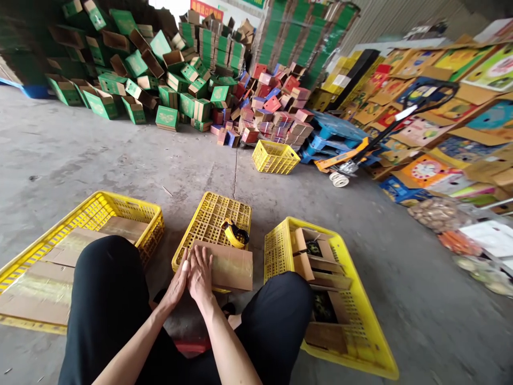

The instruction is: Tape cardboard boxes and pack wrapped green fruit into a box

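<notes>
Head view looks down on a seated person whose two hands meet on the near left end of a closed cardboard box point(232, 267). The right hand point(200, 275) lies flat on the box's top, fingers spread and pointing away, palm down, gripping nothing; that looks like a way to bear down on the surface. The left hand point(176, 287) stands on edge just beside it, also unclenched, touching the box's end wall as if to brace it against the push. Directly under the hands, the box rests on an upturned yellow crate point(212, 216) that stands between the person's knees and seems to serve as a raised bench. Just beyond the fingertips, to their right, a yellow tape dispenser point(235, 234) sits on that crate, touching the box's far edge and within easy reach. To the left of the hands, a yellow crate point(154, 214) holds flat cardboard sheets point(72, 248). To the right of them, another yellow crate point(360, 315) holds folded brown boxes point(310, 256). Well beyond the hands, green cartons point(166, 116) lie heaped on the concrete floor point(100, 155).
</notes>
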`<act>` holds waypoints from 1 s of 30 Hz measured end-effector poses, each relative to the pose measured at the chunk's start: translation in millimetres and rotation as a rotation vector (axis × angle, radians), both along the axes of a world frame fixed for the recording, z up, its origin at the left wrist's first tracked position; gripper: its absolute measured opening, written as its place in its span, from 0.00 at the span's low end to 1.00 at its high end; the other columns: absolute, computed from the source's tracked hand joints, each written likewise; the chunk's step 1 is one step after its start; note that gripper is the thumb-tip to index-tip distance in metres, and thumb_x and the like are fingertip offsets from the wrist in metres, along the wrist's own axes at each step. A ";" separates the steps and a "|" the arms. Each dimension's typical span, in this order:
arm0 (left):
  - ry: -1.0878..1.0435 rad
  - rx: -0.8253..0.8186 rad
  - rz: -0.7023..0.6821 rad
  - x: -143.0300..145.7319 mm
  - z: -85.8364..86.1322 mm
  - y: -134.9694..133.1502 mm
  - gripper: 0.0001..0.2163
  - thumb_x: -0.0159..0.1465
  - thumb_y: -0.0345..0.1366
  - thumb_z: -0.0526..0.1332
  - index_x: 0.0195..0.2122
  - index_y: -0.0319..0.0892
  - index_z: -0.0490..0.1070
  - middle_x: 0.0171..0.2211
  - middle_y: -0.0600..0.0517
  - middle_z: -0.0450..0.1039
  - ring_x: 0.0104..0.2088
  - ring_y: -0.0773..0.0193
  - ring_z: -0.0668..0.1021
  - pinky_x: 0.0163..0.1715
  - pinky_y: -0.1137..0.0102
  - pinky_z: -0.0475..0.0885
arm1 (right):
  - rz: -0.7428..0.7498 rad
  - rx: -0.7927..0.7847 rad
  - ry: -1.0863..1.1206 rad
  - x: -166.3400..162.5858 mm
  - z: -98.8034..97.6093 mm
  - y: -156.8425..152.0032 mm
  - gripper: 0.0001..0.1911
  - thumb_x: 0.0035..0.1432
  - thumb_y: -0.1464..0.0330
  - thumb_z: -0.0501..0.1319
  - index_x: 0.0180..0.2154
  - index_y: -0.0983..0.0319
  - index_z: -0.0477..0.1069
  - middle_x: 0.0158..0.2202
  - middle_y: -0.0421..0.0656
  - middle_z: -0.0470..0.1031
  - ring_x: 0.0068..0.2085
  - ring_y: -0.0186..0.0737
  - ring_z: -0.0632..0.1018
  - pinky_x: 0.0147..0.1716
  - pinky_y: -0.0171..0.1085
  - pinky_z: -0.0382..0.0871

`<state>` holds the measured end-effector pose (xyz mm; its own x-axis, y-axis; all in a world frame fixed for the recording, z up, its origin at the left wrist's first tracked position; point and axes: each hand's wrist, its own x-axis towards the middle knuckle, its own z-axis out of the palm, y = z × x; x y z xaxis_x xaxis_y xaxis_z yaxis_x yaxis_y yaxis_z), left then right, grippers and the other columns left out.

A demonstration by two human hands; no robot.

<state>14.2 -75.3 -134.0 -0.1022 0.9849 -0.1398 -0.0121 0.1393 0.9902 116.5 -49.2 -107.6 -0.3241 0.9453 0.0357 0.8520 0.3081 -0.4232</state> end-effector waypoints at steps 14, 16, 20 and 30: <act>0.125 0.060 -0.052 -0.6 -8.2 4.7 0.34 0.74 0.61 0.43 0.74 0.46 0.59 0.76 0.47 0.54 0.77 0.53 0.49 0.75 0.52 0.45 | 0.131 0.151 0.119 20.8 1.6 -22.6 0.36 0.66 0.76 0.56 0.73 0.61 0.58 0.71 0.49 0.66 0.75 0.57 0.58 0.71 0.61 0.59; 0.159 0.093 -0.072 -1.7 -8.7 5.6 0.34 0.74 0.61 0.44 0.73 0.48 0.60 0.76 0.48 0.53 0.77 0.54 0.49 0.75 0.53 0.44 | 0.120 0.187 0.110 19.0 -1.2 -26.1 0.36 0.65 0.76 0.57 0.73 0.63 0.57 0.71 0.51 0.65 0.75 0.56 0.58 0.71 0.60 0.59; 0.178 0.120 -0.079 -3.2 -11.8 8.4 0.34 0.74 0.61 0.43 0.73 0.48 0.60 0.76 0.48 0.54 0.77 0.54 0.50 0.75 0.53 0.45 | 0.138 0.204 0.095 20.8 -2.4 -29.7 0.37 0.64 0.76 0.58 0.73 0.65 0.57 0.71 0.51 0.65 0.74 0.55 0.59 0.71 0.59 0.61; 0.183 0.079 -0.039 -0.7 -14.4 18.6 0.34 0.75 0.60 0.42 0.75 0.48 0.55 0.77 0.49 0.47 0.77 0.56 0.49 0.75 0.55 0.42 | 0.078 0.171 0.048 51.2 0.4 -48.9 0.28 0.69 0.72 0.58 0.69 0.61 0.65 0.69 0.47 0.69 0.71 0.49 0.67 0.70 0.52 0.65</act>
